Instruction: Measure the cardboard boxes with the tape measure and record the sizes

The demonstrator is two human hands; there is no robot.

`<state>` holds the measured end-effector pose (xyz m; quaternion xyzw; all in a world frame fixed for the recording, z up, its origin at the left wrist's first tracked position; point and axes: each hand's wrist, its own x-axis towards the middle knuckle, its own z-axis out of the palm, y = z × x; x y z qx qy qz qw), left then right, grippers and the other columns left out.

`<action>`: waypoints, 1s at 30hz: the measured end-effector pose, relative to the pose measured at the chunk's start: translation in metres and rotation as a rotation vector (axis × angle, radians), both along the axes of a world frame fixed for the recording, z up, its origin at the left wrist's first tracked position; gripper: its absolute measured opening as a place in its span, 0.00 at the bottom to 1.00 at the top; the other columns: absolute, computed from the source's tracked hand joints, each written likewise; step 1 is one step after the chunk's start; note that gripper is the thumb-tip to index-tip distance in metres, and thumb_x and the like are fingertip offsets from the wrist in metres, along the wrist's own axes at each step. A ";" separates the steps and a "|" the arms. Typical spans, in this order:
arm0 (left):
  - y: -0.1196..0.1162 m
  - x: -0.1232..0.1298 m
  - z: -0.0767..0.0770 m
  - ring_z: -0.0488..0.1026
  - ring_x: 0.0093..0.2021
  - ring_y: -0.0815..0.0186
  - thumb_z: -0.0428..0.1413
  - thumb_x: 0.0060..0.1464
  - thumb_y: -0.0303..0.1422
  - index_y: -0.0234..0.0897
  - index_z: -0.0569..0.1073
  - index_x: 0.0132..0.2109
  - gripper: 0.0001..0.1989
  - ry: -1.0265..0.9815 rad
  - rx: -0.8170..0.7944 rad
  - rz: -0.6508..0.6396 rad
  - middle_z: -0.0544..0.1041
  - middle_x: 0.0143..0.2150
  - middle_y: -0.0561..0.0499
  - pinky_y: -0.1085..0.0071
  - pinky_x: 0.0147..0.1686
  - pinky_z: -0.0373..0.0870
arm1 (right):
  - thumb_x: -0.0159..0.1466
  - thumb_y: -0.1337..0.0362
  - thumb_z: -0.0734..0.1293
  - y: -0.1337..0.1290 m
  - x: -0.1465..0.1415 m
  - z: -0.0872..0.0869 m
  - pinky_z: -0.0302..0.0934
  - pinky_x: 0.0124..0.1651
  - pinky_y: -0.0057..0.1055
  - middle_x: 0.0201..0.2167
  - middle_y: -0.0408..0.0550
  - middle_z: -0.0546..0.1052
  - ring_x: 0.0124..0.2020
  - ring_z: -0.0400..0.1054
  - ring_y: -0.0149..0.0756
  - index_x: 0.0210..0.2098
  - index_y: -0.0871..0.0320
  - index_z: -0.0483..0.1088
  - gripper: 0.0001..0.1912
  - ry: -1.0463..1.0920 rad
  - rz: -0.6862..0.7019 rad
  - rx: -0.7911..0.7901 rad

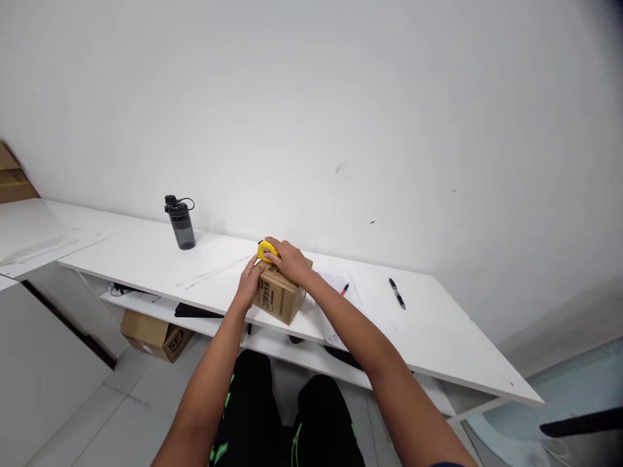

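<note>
A small brown cardboard box (277,297) with dark printing stands near the front edge of the white table (214,269). My right hand (291,261) holds a yellow tape measure (267,250) at the box's far left top corner, fingers wrapped around its right side. At the box's left side is my left hand (249,280), its fingertips together at the upper edge, just below the tape measure. Whether those fingertips grip the tape's end or only the box is too small to tell. The tape blade cannot be made out.
A dark bottle (183,226) stands at the back left. Right of the box lie paper (360,305), a red and black pen (345,289) and a black marker (397,294). Another carton (153,334) is beneath the table. The white wall rises behind.
</note>
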<state>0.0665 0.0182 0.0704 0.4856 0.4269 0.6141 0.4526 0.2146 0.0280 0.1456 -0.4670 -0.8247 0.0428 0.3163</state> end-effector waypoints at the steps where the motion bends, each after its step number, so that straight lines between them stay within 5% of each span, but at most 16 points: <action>1: 0.001 0.001 0.000 0.74 0.53 0.57 0.55 0.54 0.40 0.38 0.70 0.61 0.28 0.003 0.005 0.020 0.76 0.57 0.45 0.62 0.52 0.71 | 0.70 0.54 0.58 -0.002 0.003 0.001 0.61 0.46 0.34 0.42 0.50 0.72 0.40 0.69 0.41 0.65 0.47 0.60 0.24 -0.007 -0.001 -0.003; 8: 0.004 0.012 0.005 0.74 0.53 0.57 0.53 0.53 0.35 0.37 0.78 0.50 0.19 0.047 -0.008 0.104 0.78 0.53 0.46 0.60 0.55 0.68 | 0.68 0.54 0.62 -0.053 0.057 0.005 0.60 0.40 0.35 0.36 0.48 0.75 0.35 0.68 0.41 0.61 0.46 0.66 0.22 -0.005 -0.071 -0.016; 15: 0.005 0.013 0.006 0.73 0.53 0.56 0.53 0.53 0.36 0.37 0.78 0.50 0.19 0.068 -0.011 0.104 0.78 0.53 0.46 0.59 0.55 0.68 | 0.67 0.51 0.62 -0.102 0.101 -0.016 0.63 0.38 0.37 0.42 0.46 0.77 0.30 0.67 0.38 0.62 0.44 0.64 0.25 0.155 -0.150 -0.027; 20: 0.006 0.015 0.006 0.73 0.53 0.57 0.53 0.52 0.35 0.36 0.78 0.49 0.19 0.046 0.004 0.119 0.78 0.53 0.46 0.60 0.55 0.68 | 0.66 0.54 0.63 -0.086 0.083 -0.009 0.64 0.43 0.40 0.50 0.48 0.77 0.37 0.70 0.42 0.62 0.46 0.64 0.25 0.151 -0.147 -0.045; 30: -0.013 0.002 0.005 0.70 0.56 0.55 0.55 0.52 0.41 0.39 0.75 0.53 0.22 -0.009 -0.006 0.086 0.75 0.56 0.46 0.63 0.51 0.69 | 0.66 0.55 0.62 -0.011 0.021 0.027 0.63 0.50 0.39 0.54 0.51 0.75 0.50 0.69 0.46 0.66 0.51 0.57 0.29 -0.034 0.015 -0.101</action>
